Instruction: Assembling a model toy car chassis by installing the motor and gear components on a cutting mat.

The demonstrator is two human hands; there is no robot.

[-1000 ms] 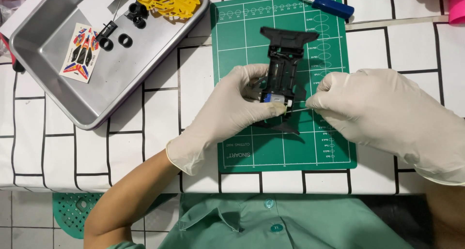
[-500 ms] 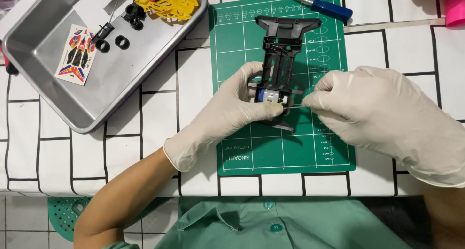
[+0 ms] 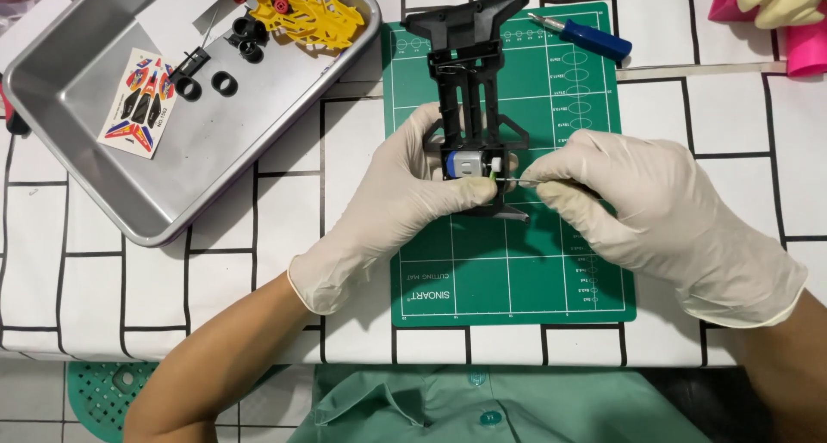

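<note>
Black plastic toy-car chassis [image 3: 469, 81] lies on the green cutting mat [image 3: 517, 271], centre frame. Gloved left hand [image 3: 392, 206] grasps its lower end around the silver motor [image 3: 469, 163]; gloved right hand [image 3: 655, 210] pinches a thin tool [image 3: 517, 182] at the motor. Metal tray [image 3: 103, 202] with yellow parts [image 3: 310, 12] upper left.

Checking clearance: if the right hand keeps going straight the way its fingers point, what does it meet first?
The right hand points leftward with a thin tool. First in line is the small silver motor in the black chassis, then the left hand's fingers beside it. Whether the tip already touches is unclear.
</note>
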